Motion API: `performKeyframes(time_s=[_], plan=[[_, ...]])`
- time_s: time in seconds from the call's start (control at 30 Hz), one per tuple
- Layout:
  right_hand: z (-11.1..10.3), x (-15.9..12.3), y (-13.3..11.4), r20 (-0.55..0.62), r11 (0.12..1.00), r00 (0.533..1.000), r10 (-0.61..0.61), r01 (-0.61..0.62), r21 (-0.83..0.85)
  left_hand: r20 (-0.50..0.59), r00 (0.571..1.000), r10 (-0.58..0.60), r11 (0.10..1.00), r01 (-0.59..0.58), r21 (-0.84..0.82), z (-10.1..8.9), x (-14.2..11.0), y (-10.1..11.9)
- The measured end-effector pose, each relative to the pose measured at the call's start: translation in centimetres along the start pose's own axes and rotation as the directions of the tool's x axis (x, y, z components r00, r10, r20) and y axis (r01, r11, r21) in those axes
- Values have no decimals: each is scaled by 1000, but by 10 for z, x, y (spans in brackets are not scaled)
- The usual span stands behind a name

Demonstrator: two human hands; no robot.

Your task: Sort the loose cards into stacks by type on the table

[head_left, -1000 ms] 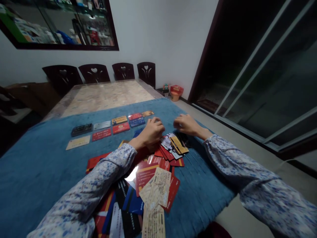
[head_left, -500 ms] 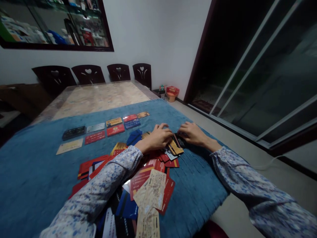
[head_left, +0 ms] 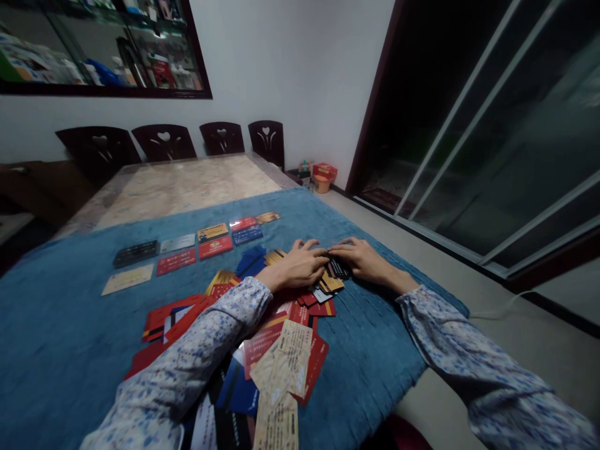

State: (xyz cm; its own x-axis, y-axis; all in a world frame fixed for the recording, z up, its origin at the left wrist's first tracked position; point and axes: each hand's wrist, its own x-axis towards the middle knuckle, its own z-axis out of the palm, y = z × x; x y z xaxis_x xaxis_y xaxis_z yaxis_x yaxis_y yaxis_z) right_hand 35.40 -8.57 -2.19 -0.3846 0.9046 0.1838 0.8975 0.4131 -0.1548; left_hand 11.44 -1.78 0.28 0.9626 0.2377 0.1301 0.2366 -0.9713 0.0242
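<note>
Over the far right end of a loose pile of cards, my left hand [head_left: 300, 265] rests with its fingers bent and spread. My right hand [head_left: 364, 259] meets it fingertip to fingertip, its fingers closed at the edge of a black card [head_left: 338, 267] with pale print. Just below the black card lies a yellow card [head_left: 332, 284], above a white one and red cards [head_left: 323, 308]. Blue cards [head_left: 252, 260] lie left of my left hand. Nearer me, the pile spreads out under my left forearm, with beige cards [head_left: 296, 356] on top. Both thumbs are mostly hidden.
Farther left, several cards lie in rows, among them a red card [head_left: 176, 261], a cream card [head_left: 127, 279] and a thick black stack [head_left: 136, 253]. A blue cloth [head_left: 60, 325] covers this end of the table [head_left: 197, 181]. Dark chairs [head_left: 164, 142] stand behind.
My right hand has shifted left, its fingers now reaching my left fingertips over the black card. More of the black card's face shows. The whole view has moved slightly.
</note>
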Motion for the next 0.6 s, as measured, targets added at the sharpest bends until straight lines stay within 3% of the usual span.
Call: performKeyframes(time_s=[0.4,0.6], plan=[[0,-1,1,-57,999,997,-46,45,-25,-26,999,-46,999,47,7,-5,-6,-1],[-5,1,-6,-43,997,999,-29,26,-69,-48,999,-9,1000,8,-9,-5,-6,0]])
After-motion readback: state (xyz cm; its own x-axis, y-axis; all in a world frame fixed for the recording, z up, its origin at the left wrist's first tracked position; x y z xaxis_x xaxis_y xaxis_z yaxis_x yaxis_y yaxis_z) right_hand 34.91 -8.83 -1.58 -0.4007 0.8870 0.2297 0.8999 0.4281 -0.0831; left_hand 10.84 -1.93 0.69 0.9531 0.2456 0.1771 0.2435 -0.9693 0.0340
